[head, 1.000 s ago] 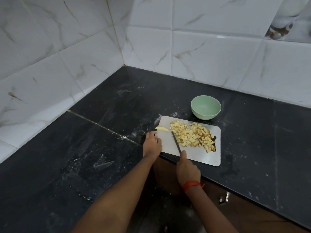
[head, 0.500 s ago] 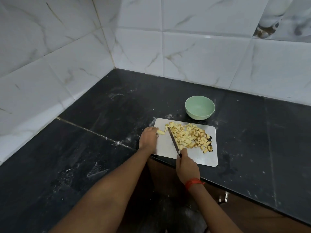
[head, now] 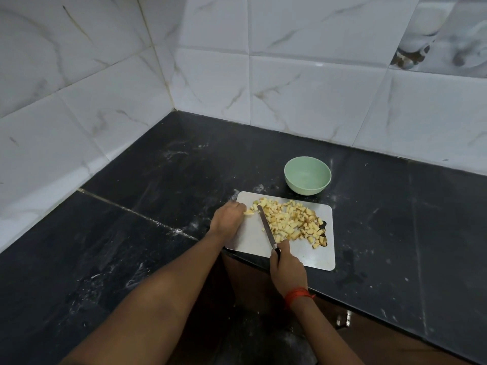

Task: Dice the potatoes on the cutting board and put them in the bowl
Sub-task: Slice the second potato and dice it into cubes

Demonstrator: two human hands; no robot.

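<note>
as the left hand (head: 228, 218) pinches a potato slice (head: 249, 212) steady on the cutting board (head: 250, 242), the right hand (head: 288, 270) grips the knife (head: 266, 225) for dicing.

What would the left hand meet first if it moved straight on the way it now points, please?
Beyond the potato piece that the left hand holds, the knife blade probably comes first, though depth is unclear.

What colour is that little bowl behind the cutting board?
The bowl is pale mint green, inside and out, seen best in the head view.
</note>
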